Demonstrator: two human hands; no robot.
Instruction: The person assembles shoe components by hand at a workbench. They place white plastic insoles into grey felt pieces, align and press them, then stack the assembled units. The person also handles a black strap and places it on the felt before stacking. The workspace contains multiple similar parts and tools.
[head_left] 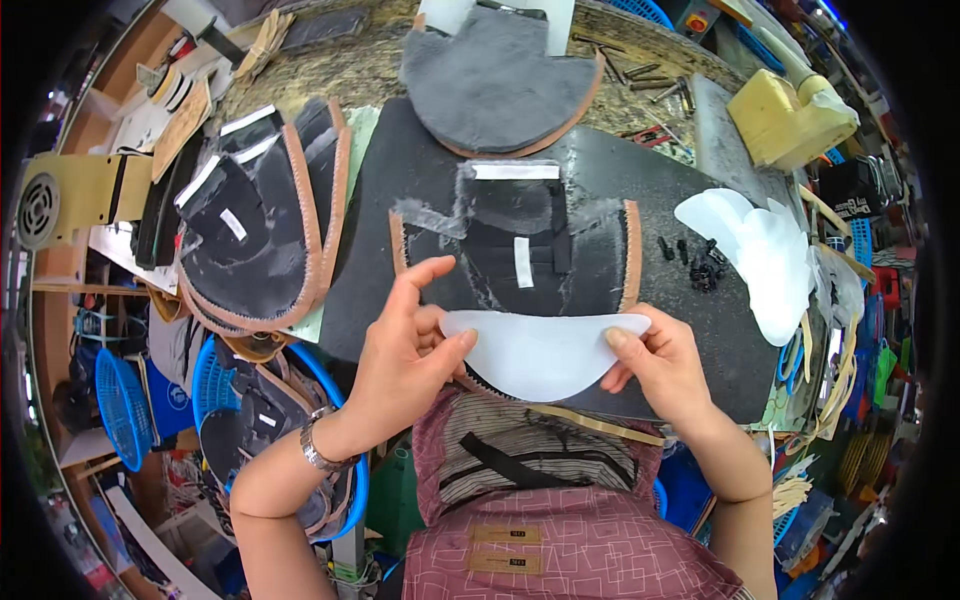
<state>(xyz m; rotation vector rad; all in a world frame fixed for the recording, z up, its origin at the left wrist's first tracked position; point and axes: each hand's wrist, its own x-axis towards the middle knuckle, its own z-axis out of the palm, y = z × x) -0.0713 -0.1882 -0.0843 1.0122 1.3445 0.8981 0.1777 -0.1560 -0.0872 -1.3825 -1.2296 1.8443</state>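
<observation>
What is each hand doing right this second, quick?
Left hand: closed on the left end of the white crescent-shaped piece, forefinger raised.
Right hand: closed on the same piece's right end.

A white crescent-shaped piece (540,352) is held at its ends between the left hand (405,355) and the right hand (665,365), over a dark shoe upper (520,250) laid on a black mat (690,310). More white pieces (760,250), possibly stacked, are seen beside small black screws (700,265).

Smooth matt white sheet piece (540,352)
</observation>
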